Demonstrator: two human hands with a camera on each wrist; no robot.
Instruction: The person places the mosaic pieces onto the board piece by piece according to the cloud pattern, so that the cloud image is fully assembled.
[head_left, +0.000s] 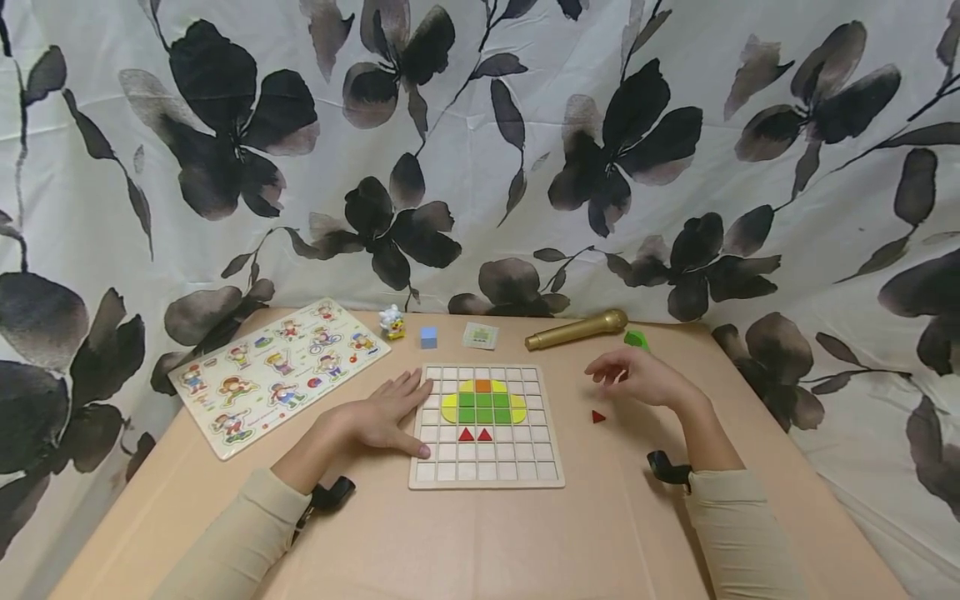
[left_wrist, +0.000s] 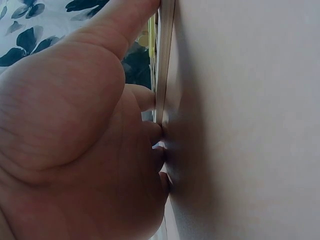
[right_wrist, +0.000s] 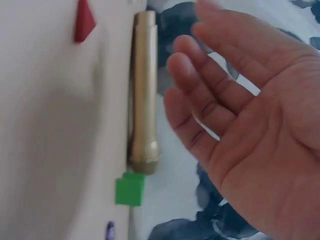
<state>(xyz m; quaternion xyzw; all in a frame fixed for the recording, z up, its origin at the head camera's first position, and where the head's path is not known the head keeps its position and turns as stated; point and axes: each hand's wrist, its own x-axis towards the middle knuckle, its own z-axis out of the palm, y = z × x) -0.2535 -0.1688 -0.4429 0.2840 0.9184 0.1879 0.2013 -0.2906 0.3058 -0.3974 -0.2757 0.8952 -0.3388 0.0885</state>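
Note:
A white grid board (head_left: 517,472) lies on the table, bearing green, yellow and orange tiles (head_left: 483,414) and two red triangles (head_left: 484,435) below them. My left hand (head_left: 384,414) rests on its left edge with fingers spread; in the left wrist view, the left thumb and fingertips touch the board's side. My right hand (head_left: 643,379) hovers to the right of the board, fingers loosely bent, with nothing in them. Just below that hand, a loose red triangle (head_left: 597,417) lies on the table. The right wrist view shows the right palm (right_wrist: 265,135) bare.
Behind the right hand are a gold microphone (head_left: 577,330) and a green block (head_left: 636,339). Along the back stand a small card in a clear case (head_left: 480,336), a blue cube (head_left: 428,337) and a toy figurine (head_left: 392,322). A picture puzzle board (head_left: 258,367) lies left.

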